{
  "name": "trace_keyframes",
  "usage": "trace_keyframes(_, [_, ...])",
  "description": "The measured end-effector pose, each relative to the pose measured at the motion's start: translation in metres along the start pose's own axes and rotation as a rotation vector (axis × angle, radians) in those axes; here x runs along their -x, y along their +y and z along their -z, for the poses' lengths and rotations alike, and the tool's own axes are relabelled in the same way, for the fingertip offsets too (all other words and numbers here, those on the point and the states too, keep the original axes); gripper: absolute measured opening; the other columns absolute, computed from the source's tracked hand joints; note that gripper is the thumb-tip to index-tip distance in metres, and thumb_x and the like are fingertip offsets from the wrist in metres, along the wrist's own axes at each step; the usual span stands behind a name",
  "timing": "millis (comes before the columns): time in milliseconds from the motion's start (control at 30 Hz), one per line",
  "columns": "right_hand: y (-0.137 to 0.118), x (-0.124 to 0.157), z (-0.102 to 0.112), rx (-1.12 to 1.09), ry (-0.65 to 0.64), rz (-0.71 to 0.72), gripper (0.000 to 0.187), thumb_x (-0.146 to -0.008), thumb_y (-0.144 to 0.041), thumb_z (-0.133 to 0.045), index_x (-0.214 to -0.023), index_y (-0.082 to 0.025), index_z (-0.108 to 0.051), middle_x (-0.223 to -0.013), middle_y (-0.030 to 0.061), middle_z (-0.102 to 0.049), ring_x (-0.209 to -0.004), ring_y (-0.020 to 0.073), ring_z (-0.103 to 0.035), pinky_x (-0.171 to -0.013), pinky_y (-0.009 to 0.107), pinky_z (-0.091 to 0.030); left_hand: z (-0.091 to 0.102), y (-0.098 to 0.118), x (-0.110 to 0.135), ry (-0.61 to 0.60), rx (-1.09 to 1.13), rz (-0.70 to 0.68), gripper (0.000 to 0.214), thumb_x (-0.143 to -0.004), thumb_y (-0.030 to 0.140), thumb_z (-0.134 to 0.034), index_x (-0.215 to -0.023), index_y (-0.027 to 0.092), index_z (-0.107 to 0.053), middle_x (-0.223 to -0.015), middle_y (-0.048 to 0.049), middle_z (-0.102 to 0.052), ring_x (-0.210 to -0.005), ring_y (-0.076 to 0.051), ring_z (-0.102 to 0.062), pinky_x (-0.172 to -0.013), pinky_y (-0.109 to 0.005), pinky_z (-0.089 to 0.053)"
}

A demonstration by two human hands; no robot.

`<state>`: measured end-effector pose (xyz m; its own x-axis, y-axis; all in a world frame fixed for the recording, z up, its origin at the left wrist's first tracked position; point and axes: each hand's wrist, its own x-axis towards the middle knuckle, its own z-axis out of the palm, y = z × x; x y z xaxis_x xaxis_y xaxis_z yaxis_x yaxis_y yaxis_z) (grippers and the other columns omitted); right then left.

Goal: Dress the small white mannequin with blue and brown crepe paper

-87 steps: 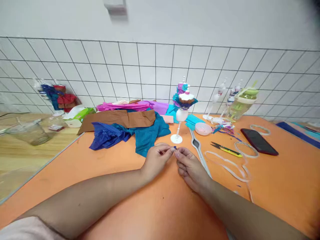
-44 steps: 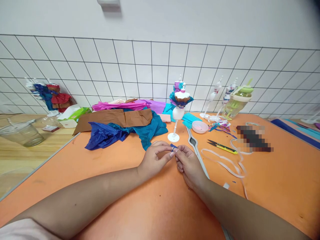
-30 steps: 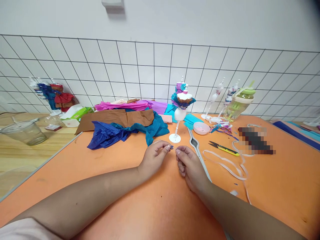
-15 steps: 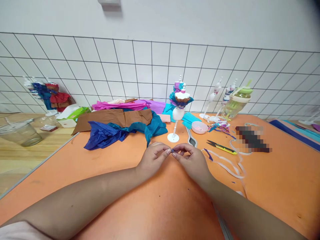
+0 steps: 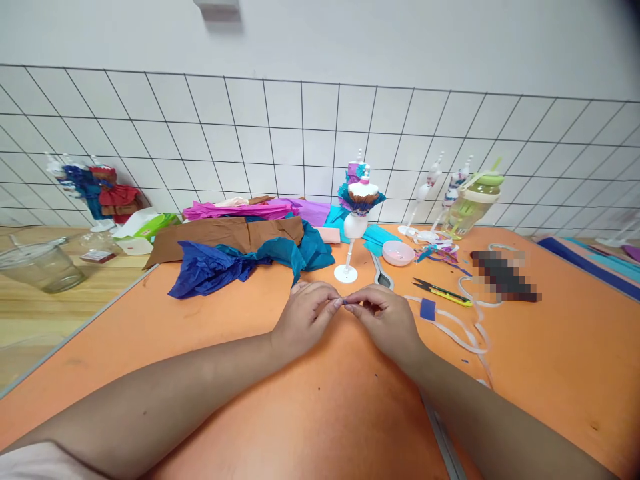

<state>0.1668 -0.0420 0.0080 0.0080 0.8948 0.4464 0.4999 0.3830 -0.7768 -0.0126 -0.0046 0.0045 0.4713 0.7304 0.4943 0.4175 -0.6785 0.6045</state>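
In the head view, my left hand (image 5: 309, 316) and my right hand (image 5: 389, 321) meet over the orange table, thumbs and fingertips pinched together. Between them they hold a small dark blue strip of paper (image 5: 345, 302), mostly hidden by the fingers. A flat blue end (image 5: 428, 309) shows beyond my right hand; whether it belongs to the same strip I cannot tell. Just behind the hands stands a small white dress-form mannequin (image 5: 356, 225) on a round base, its upper part wrapped in ruffled brown and teal paper.
Crumpled blue paper (image 5: 203, 270) and brown paper (image 5: 230, 237) lie at left. Yellow thread snips (image 5: 445, 293), white ribbon (image 5: 465, 339) and a pink bowl (image 5: 399, 253) are at right. A green-lidded bottle (image 5: 475, 203) and other mannequins (image 5: 425, 190) stand by the tiled wall.
The blue end beyond my right hand has turned from a narrow edge to a broad flat face. Both hands keep their pinch in nearly the same place.
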Motion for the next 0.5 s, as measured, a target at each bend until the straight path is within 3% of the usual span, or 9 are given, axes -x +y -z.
trace_keyframes(233, [-0.004,-0.002,0.003,-0.093,-0.046,-0.035,0.004,-0.079,-0.027,-0.069,-0.081,-0.027,-0.073,-0.078,0.0019,-0.069,-0.074,0.0187,-0.060,-0.065,0.031,-0.046,-0.001,-0.007,-0.005,-0.101,0.493,0.125,0.030,-0.087,0.044,-0.060,-0.078,0.017,-0.070,-0.083,-0.0063,-0.067,-0.083,-0.018,-0.063,-0.079,-0.030,-0.049])
trace_keyframes(367, [-0.007,-0.004,0.009,-0.239,-0.195,-0.125,0.021,-0.075,-0.027,-0.073,-0.096,-0.028,-0.072,-0.081,0.0003,-0.070,-0.076,0.0184,-0.064,-0.072,0.033,-0.049,0.004,-0.009,-0.007,-0.189,0.603,0.135,0.033,-0.080,0.050,-0.067,-0.075,0.019,-0.072,-0.087,-0.0076,-0.067,-0.086,-0.020,-0.063,-0.082,-0.033,-0.050])
trace_keyframes(500, [-0.007,-0.004,0.012,-0.133,-0.280,-0.034,0.007,-0.077,-0.029,-0.073,-0.083,-0.030,-0.077,-0.084,0.0014,-0.073,-0.083,0.0210,-0.063,-0.078,0.036,-0.047,0.005,-0.010,-0.008,-0.332,0.713,0.138,0.036,-0.078,0.051,-0.069,-0.065,0.018,-0.069,-0.085,-0.0073,-0.066,-0.080,-0.019,-0.062,-0.076,-0.031,-0.050])
